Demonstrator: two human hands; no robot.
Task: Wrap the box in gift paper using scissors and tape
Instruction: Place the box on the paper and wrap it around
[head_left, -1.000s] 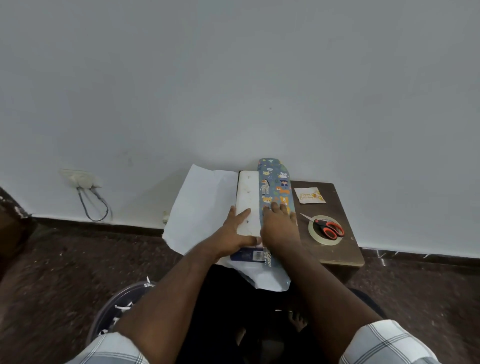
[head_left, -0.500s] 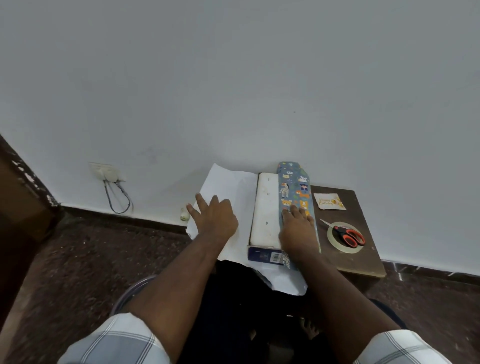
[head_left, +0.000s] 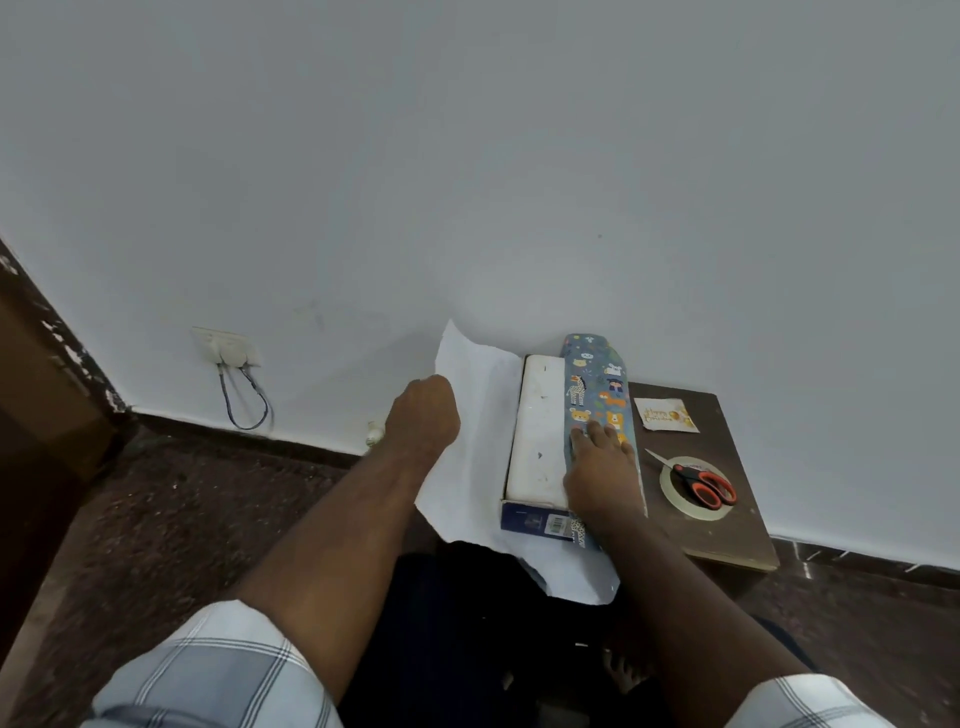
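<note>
On the box (head_left: 537, 431) — right hand (head_left: 602, 475) pressing gift paper (head_left: 478, 452), its left edge gripped.

Right of the box (head_left: 537, 436), the bench (head_left: 727, 525) is crowded by scissors (head_left: 698, 480) lying on a tape roll (head_left: 675, 499) and a card (head_left: 666, 414) behind them. The wall (head_left: 519, 182) closes off the far side. Bare bench shows near its front right corner.

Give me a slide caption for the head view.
Right hand presses gift paper onto box; left hand grips its edge.
</note>
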